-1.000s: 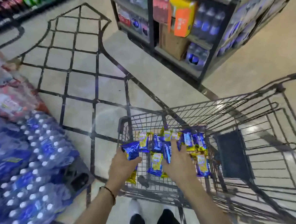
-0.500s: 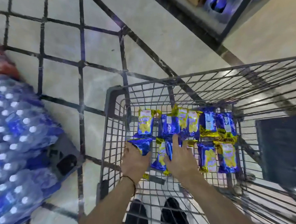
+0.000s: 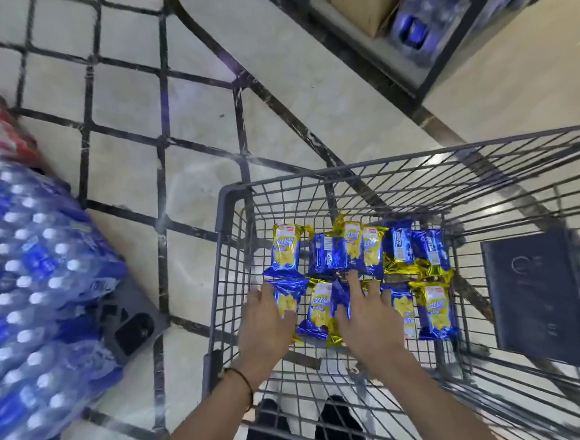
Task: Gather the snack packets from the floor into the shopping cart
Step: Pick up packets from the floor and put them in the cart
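Several blue-and-yellow snack packets (image 3: 365, 252) lie in two rows on the bottom of the grey wire shopping cart (image 3: 226, 212). My left hand (image 3: 265, 328) is inside the cart at the near left and holds one blue packet (image 3: 287, 293) at the left end of the near row; its fingers are hidden under the packet. My right hand (image 3: 366, 314) lies beside it with fingers spread straight, resting on the packets in the middle of the near row. No packet shows on the floor.
Shrink-wrapped packs of bottled water (image 3: 36, 288) are stacked close on the left. A dark shelf unit with a cardboard box (image 3: 362, 5) and bottle packs (image 3: 415, 26) stands ahead. A dark flap (image 3: 534, 292) sits in the cart's right part. My shoes (image 3: 339, 429) show beneath the cart.
The view has tilted down onto the cart. My left hand has brought its packet down to the near row. My right hand stays flat on the packets.
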A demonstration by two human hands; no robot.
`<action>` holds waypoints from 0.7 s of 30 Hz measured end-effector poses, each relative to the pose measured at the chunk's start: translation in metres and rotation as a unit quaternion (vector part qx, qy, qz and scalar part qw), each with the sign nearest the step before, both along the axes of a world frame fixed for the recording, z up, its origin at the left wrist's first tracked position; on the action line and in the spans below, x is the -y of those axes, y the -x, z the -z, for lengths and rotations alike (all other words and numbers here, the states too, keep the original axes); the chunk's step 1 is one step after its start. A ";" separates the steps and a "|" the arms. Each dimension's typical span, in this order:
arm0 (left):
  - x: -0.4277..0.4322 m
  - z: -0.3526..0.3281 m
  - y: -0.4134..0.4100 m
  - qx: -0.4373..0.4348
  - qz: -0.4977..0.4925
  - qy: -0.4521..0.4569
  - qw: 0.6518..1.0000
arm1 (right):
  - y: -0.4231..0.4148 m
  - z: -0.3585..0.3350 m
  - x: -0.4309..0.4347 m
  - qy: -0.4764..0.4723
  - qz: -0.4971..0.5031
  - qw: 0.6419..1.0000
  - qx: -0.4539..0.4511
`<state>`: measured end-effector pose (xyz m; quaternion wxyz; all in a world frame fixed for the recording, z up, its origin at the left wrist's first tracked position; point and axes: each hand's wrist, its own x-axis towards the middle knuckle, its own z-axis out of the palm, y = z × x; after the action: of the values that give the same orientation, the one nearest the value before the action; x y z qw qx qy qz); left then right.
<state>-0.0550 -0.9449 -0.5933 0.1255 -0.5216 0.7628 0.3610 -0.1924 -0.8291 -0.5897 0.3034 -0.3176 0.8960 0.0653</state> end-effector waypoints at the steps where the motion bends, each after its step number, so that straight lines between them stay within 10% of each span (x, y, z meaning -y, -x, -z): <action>1: 0.003 -0.017 0.002 0.002 0.038 0.011 0.999 | 0.002 -0.014 -0.001 0.008 -0.019 1.000 -0.007; 7: 0.020 -0.134 0.007 0.124 0.321 0.224 0.912 | 0.016 -0.113 -0.009 0.038 -0.127 0.991 -0.008; 21: 0.062 -0.367 -0.077 0.036 0.198 0.395 0.896 | -0.015 -0.365 0.042 0.224 -0.225 0.932 -0.173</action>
<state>0.0216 -1.0066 -0.2262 0.0057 -0.3792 0.9251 -0.0217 -0.1776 -0.8713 -0.2248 0.0423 -0.5544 0.8310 -0.0162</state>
